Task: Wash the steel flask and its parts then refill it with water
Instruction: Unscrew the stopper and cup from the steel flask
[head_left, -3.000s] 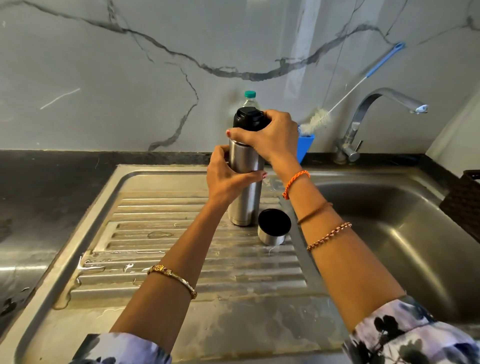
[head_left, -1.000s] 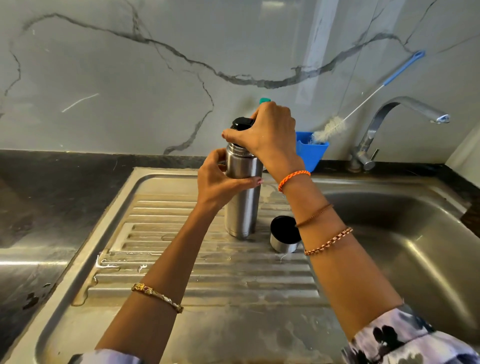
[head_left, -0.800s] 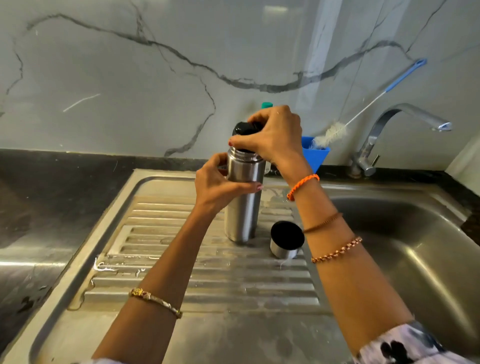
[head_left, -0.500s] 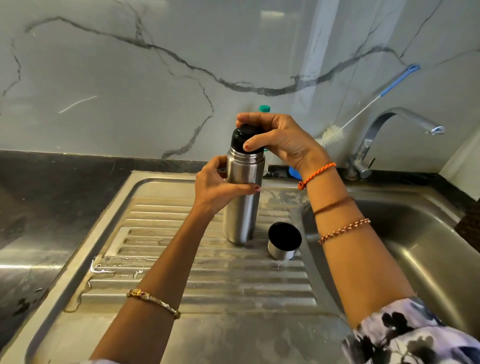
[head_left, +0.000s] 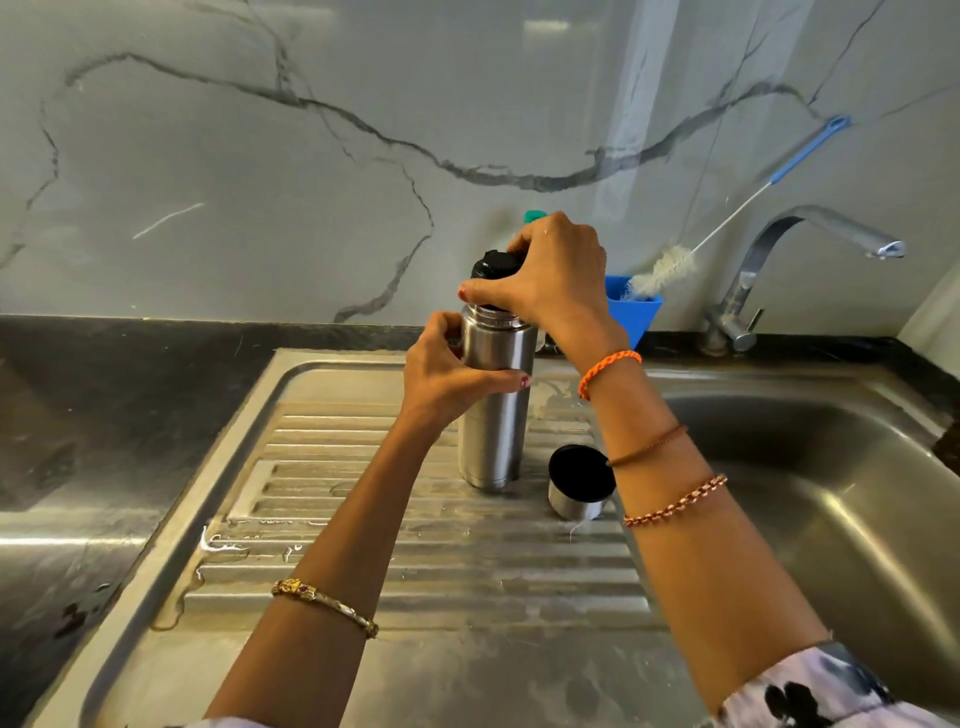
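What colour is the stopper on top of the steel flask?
Black; the stopper shows best in the head view, partly under the right hand.

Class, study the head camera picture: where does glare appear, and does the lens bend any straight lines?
Head view: bright vertical glare streaks the marble wall, and highlights shine on the steel flask and the sink basin. Wide-angle distortion bows the counter edge and the drainboard ribs. The picture is sharp overall; the right hand shades the black stopper.
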